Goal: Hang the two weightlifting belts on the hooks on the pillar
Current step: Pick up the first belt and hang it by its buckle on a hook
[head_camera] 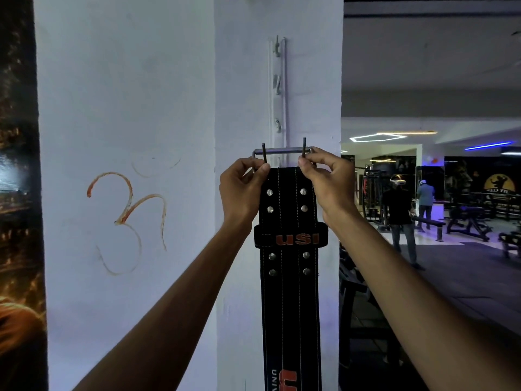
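A black weightlifting belt [290,292] with rivets and orange lettering hangs straight down in front of the white pillar [248,80]. Its metal buckle [282,151], with two prongs pointing up, is at the top. My left hand [242,190] pinches the belt's top left corner at the buckle. My right hand [327,182] pinches the top right corner. A vertical white rail with three hooks [277,86] is fixed to the pillar just above the buckle; the lowest hook [278,125] is a short way over the buckle bar. Only one belt is in view.
An orange symbol [127,218] is drawn on the pillar's left face. A dark poster [17,193] lines the far left. To the right, the gym floor holds benches [468,221] and machines, with two people [403,215] standing there.
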`<state>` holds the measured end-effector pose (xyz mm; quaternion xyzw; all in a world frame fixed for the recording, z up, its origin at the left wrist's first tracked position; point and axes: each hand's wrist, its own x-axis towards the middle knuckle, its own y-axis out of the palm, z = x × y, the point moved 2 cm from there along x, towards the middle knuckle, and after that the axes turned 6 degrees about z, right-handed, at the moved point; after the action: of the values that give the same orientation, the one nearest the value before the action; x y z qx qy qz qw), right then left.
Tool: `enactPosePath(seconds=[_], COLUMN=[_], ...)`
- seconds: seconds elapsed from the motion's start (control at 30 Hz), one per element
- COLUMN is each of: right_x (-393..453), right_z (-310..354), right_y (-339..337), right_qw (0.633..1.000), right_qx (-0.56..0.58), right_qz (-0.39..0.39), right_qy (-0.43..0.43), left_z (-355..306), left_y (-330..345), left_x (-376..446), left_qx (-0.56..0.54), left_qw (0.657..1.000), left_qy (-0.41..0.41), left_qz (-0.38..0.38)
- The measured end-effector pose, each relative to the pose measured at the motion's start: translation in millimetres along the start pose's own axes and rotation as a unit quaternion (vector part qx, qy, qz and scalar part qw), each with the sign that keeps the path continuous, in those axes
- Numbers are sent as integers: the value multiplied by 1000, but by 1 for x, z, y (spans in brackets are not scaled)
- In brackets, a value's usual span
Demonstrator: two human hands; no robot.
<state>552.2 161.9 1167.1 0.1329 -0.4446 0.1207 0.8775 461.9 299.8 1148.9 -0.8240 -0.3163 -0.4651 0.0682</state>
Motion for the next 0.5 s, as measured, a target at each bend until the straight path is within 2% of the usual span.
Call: enactPosePath(seconds=[0.33, 0.5], right_x=[12, 6], right_z=[-15, -24], right_y=[14, 18], right_qw=[1000, 1000], right_qx=[3, -5], right_qz=[-21, -16], right_qy=[-19, -22], left_z=[13, 20], left_y=[0, -3], left_x=[19, 14], left_qx=[69, 40], left_qw=[997, 996], left_qy=[-26, -73], left_qz=[-24, -35])
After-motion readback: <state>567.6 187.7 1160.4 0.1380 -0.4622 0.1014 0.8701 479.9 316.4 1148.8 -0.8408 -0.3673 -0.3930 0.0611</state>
